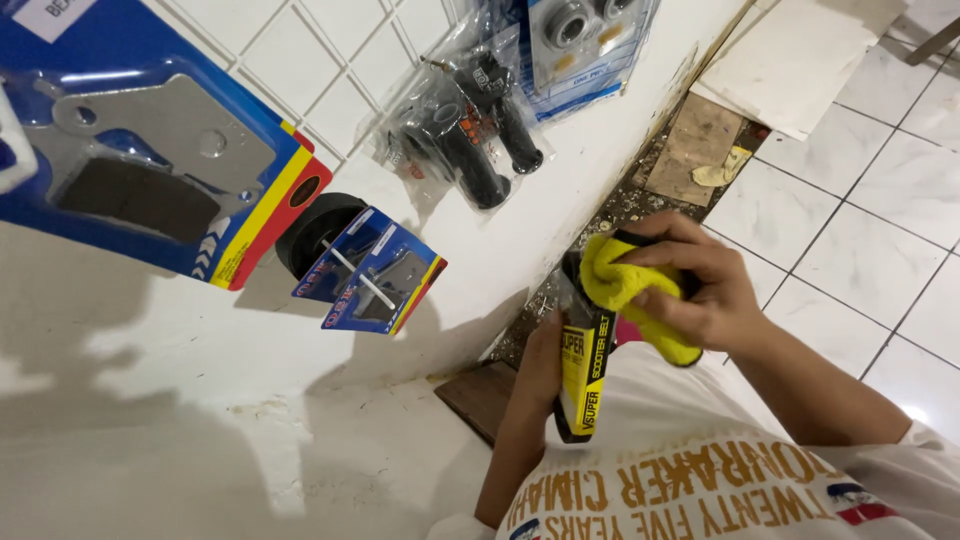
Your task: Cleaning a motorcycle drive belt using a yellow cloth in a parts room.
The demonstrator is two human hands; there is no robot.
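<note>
My left hand grips a long black and yellow packaged belt from below, holding it upright in front of my chest. My right hand is closed on a yellow cloth and presses it against the top end of the package. Both hands are close to the white wall, at the lower right of the head view.
On the white wall hang blister packs: a large blue one with brake pads, a smaller blue one beside a black round part, black handle grips in clear plastic, and bearings. White floor tiles and debris lie below.
</note>
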